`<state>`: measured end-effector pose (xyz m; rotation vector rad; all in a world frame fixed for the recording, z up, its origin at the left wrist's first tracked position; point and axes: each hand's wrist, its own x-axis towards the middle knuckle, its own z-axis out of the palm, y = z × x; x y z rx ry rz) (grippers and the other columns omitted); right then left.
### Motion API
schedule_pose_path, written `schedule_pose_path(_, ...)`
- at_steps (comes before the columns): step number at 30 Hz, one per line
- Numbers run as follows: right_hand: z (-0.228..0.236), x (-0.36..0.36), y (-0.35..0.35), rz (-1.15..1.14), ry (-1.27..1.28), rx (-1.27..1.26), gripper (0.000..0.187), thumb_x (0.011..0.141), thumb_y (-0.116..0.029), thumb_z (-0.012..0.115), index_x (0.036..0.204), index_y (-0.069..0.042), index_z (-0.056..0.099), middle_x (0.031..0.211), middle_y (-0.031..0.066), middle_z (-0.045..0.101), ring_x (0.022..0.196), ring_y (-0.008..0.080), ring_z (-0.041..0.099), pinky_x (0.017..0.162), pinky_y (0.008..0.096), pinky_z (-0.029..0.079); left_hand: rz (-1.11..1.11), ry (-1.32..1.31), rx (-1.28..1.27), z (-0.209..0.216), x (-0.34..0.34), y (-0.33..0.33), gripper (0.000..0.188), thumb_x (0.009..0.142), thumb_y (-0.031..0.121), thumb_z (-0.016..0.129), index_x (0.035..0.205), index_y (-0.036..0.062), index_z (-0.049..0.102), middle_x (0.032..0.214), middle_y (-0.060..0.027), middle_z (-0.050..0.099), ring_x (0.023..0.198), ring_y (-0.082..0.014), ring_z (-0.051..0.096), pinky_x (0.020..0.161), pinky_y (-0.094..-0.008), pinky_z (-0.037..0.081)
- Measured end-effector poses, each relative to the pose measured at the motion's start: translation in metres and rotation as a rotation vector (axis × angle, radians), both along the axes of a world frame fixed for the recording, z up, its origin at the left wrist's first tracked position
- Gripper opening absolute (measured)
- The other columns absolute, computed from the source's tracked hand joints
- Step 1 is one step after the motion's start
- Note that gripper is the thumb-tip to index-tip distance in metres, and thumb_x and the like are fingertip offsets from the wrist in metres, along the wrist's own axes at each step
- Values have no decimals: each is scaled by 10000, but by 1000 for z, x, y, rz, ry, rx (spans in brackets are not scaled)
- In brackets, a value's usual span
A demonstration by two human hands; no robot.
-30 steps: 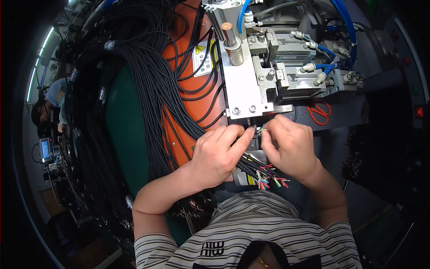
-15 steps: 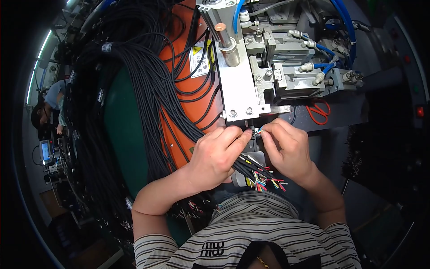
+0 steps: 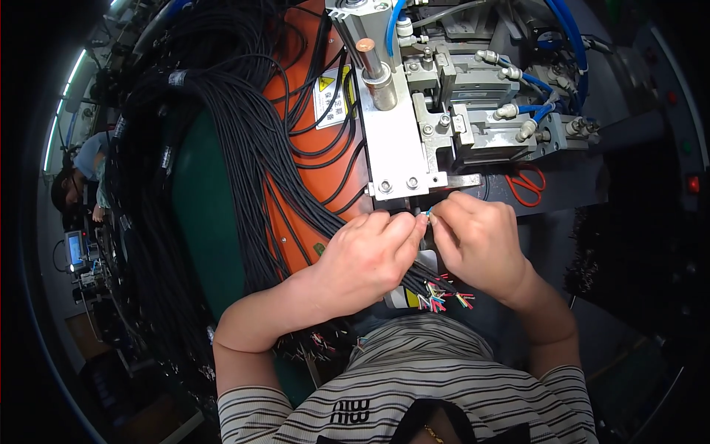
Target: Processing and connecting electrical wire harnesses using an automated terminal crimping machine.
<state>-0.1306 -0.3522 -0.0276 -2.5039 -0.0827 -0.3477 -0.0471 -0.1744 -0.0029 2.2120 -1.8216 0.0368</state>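
Both hands (image 3: pixel 425 248) at a thin wire (image 3: pixel 427 215)

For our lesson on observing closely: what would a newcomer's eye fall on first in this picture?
A great mass of black cables sweeps across the left, over an orange surface. At centre, the left hand and right hand meet fingertip to fingertip, pinching a thin wire just under a grey metal machine with blue hoses.

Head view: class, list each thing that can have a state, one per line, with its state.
Left hand: fingers pinched on a thin wire end.
Right hand: fingers pinched on the same wire end.
Black cables: bundled, draped over the orange surface.
Coloured wire ends: stripped, splayed below the hands.
Press: block above the fingers.
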Motion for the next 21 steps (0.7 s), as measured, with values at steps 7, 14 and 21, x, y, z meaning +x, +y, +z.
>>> schedule_pose_path(7, -11, 5, -8, 30, -40, 112, 50, 796, -21, 665, 838, -13, 640, 757, 109, 624, 568, 296, 608, 480, 352, 459, -21, -23, 62, 4, 5, -7, 523, 707, 115, 618, 1199, -59, 590, 877, -78, 499, 723, -212, 540, 641, -316, 470)
schedule_pose_path(14, -7, 7, -4, -7, -74, 231, 60, 805, 3, 678, 848, 3, 636, 692, 120, 628, 493, 229, 601, 454, 314, 450, 58, 108, 18, 8, 5, 1, 462, 690, 90, 645, 1128, -53, 608, 887, -87, 521, 790, -224, 568, 694, -341, 489)
schedule_pose_path(21, -9, 3, -2, -87, 61, 411, 72, 820, -63, 691, 805, -14, 641, 648, 112, 633, 502, 239, 615, 477, 334, 459, 163, 244, -213, -9, 11, 33, 374, 652, 15, 676, 1024, -18, 658, 905, -94, 555, 838, -261, 568, 749, -361, 456)
